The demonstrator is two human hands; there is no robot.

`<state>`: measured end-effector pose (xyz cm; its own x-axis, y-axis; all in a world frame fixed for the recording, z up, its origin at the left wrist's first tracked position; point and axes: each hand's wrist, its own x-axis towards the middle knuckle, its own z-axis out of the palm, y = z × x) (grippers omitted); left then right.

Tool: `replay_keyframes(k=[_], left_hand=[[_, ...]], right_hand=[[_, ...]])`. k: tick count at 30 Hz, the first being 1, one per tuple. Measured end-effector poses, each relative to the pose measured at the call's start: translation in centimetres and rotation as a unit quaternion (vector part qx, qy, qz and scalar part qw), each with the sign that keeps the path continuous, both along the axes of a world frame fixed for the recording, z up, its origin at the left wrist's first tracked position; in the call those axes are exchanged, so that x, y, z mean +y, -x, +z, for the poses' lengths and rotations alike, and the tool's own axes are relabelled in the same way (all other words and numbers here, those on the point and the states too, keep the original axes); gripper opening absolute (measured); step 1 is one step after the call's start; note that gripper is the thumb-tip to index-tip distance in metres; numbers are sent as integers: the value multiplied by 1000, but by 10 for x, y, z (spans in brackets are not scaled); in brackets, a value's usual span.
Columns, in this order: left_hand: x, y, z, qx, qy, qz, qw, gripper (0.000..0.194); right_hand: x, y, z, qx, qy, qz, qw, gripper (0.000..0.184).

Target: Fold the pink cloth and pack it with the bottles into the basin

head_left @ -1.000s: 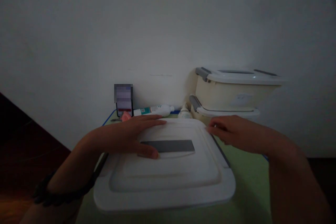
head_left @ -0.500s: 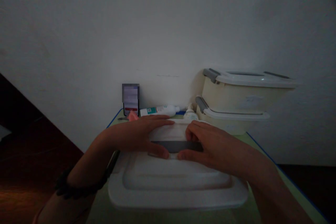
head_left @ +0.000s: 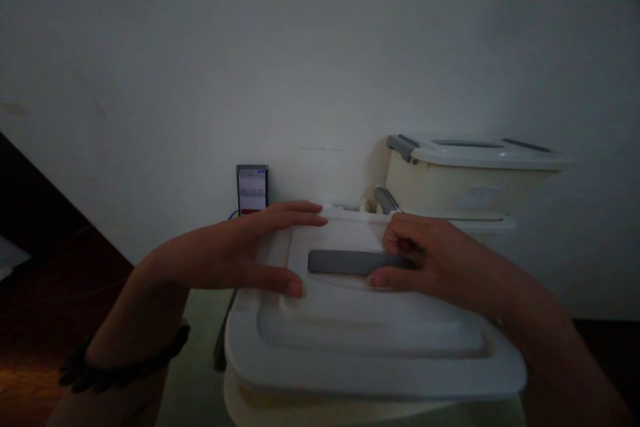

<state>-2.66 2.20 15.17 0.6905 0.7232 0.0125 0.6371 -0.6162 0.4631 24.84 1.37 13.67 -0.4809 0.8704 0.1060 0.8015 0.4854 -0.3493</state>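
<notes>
A white plastic storage box with a white lid [head_left: 370, 340] stands right in front of me on a green table. A grey handle strip [head_left: 345, 261] runs across the lid's top. My left hand [head_left: 245, 253] lies flat on the lid's left part, fingers stretched toward the far edge and thumb beside the strip's left end. My right hand [head_left: 425, 257] rests on the lid with its fingers curled over the right end of the grey strip. A dark bead bracelet [head_left: 120, 367] circles my left wrist.
Two cream boxes with white lids [head_left: 470, 177] are stacked at the back right against the white wall. A phone [head_left: 252, 189] leans upright on the wall behind my left hand. Dark floor shows at the left.
The box now sits higher and closer in view, and hides the bottles behind it. My right hand moved from the lid's right edge to the grey strip and has slid to its right end.
</notes>
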Motion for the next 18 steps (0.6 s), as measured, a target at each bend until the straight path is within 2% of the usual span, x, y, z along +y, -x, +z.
replay_keyframes(k=[3,5,6,9,11,13,15,18], left_hand=[[-2,-3,2,-41,-36,-4,998,61],[-3,-8,2,-82,-53,40,994,64],[-4,-10,1,-116,-53,83,988,66],[-4,-18,-2,-261,15,224,939,59],[-3,-22,-5,-342,109,261,896,55],[-2,-25,-6,-399,184,262,859,61],[-2,-26,-6,-447,221,244,832,66],[-6,-31,-5,-483,241,195,819,52]], right_hand=[[-1,-4,4,5,-22,-6,1000,43],[-1,-5,4,10,-39,-12,999,43],[-2,-5,4,14,-53,-17,998,43],[-2,-5,2,30,-109,-33,993,39],[-2,-4,1,29,-131,-31,990,39],[-1,-3,-1,19,-128,-15,991,42],[-1,-2,-1,14,-115,-4,993,43],[-5,1,-1,21,-118,-29,992,40]])
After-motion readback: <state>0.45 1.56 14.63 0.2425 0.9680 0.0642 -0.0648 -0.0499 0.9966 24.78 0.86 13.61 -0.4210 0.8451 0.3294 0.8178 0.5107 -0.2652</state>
